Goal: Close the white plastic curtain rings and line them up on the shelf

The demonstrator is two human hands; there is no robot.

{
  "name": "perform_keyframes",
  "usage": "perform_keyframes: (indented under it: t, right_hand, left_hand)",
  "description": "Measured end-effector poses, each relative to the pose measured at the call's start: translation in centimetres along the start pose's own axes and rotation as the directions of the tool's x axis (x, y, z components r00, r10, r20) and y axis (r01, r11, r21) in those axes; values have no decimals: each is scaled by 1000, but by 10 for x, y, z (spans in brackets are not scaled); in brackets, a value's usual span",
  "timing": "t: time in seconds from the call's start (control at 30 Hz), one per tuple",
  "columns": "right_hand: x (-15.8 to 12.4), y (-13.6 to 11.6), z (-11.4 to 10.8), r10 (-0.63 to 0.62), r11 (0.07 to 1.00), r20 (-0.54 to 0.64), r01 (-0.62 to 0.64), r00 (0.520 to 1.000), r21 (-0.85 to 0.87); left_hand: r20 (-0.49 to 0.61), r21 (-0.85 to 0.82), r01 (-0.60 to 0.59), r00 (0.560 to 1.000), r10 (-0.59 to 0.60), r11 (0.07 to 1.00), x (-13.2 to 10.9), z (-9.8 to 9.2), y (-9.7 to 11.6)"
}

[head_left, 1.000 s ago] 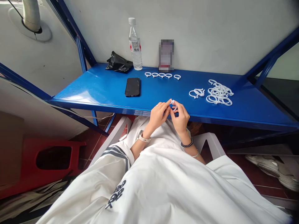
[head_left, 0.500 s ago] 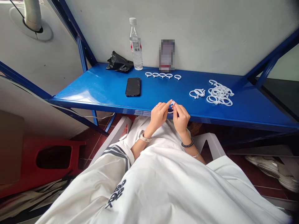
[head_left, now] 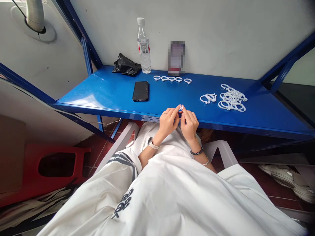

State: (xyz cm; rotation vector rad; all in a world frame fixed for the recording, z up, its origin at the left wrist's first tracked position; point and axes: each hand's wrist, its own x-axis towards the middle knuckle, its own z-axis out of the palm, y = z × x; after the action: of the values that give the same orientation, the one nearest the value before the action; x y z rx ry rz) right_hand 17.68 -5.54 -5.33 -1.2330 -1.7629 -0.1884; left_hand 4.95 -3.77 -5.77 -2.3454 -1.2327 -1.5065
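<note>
My left hand [head_left: 168, 121] and my right hand [head_left: 189, 124] meet at the front edge of the blue shelf, both closed on one white plastic ring [head_left: 181, 107]. Its small knobbed end shows between the fingertips; the fingers hide most of the loop. Beyond them, a row of several closed white rings [head_left: 171, 79] stands along the back, with a single ring [head_left: 187, 80] slightly apart at its right end. To the right lie a small cluster of rings [head_left: 208, 98] and a larger tangled pile of rings [head_left: 231, 98], some of them visibly unfastened.
On the blue shelf [head_left: 108, 95] a black phone [head_left: 140, 91] lies flat. A water bottle [head_left: 144, 49] stands behind it beside a crumpled black plastic bag [head_left: 126, 65]. A blurred upright device [head_left: 176, 58] leans on the wall. Blue metal braces [head_left: 283, 75] flank the shelf.
My hands have drawn closer together around the ring, and the right fingers are more curled. Less of the ring's loop shows below the fingertips. Objects on the shelf stay in place.
</note>
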Motion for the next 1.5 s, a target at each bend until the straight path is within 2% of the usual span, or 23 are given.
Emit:
perform_keyframes:
  t: [0.53, 0.73, 0.9, 1.17, 1.37, 1.5]
  right_hand:
    - [2, -2, -10, -89, 995, 154, 95, 984, -27]
    - [4, -1, -17, -134, 989, 227, 143, 965, -22]
    - [6, 2, -20, -142, 985, 288, 163, 947, -49]
    - [-1, 2, -4, -113, 981, 140, 133, 984, -143]
    - [-10, 3, 7, -83, 976, 73, 96, 994, -194]
    - [-13, 3, 11, -112, 960, 8, 110, 994, -257]
  left_hand:
    - [-51, -18, 36, 998, -37, 999, -6, 6, -5]
    - [-163, -7, -68, 984, 66, 998, -5, 2, -4]
    - [-147, 2, -55, 988, 55, 998, -5, 3, -4]
    - [-148, 47, -28, 988, 34, 998, -5, 5, -3]
    - [-164, 14, -45, 985, 47, 999, -5, 6, -4]
    - [-189, 18, -59, 980, 61, 998, -7, 8, -4]
